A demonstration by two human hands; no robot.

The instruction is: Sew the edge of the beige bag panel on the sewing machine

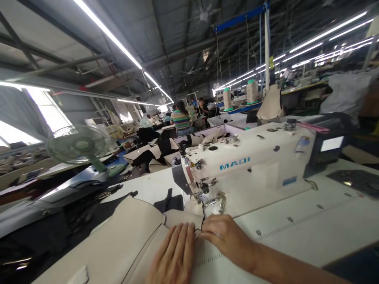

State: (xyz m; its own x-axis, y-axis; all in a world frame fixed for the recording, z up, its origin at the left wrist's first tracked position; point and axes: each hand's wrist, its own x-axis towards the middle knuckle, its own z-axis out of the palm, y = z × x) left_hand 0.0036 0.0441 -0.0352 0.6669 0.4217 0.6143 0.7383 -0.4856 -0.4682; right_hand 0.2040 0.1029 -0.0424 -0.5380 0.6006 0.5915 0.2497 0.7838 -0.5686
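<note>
Low in the frame's centre, left hand [174,254] spread flat on beige fabric [130,240]; right hand [226,238] pinching its edge just below the sewing machine [248,165] needle.

Two hands [174,256] [226,236], one sewing machine [248,165], two thread cones [227,98] [252,91], one green fan [78,144], two seated workers [181,118] [202,106].

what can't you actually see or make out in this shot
- Needle point, head view: hidden behind the right hand and presser foot.
- Left hand: blurred, wrist cut off by the bottom edge.
- Beige fabric: runs off the bottom edge.
- Seated co-workers: too small.
</note>
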